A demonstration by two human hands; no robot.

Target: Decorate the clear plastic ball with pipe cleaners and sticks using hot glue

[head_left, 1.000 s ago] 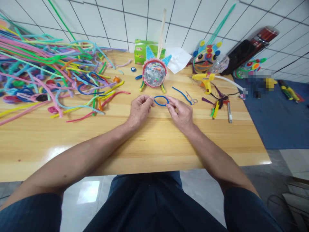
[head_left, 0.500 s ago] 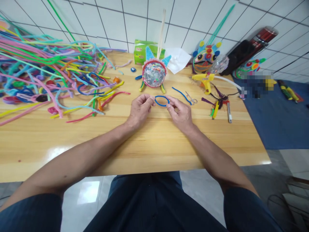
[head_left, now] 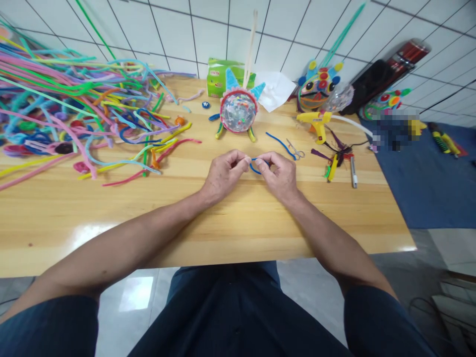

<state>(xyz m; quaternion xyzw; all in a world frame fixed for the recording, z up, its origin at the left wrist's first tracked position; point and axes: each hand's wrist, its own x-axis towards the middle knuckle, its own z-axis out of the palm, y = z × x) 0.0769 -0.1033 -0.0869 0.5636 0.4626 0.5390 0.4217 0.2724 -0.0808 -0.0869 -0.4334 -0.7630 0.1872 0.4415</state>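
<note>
Head view: my left hand (head_left: 226, 174) and right hand (head_left: 279, 176) sit close together, thumb and finger of each pinched on the blue loop (head_left: 255, 169), over the bench (head_left: 230, 228). It should be light, soft and bendy, best held by its ends, though my fingers hide where those meet.

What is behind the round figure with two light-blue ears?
A green packet and white paper show partly behind the figure; whatever it covers cannot be seen.
</note>
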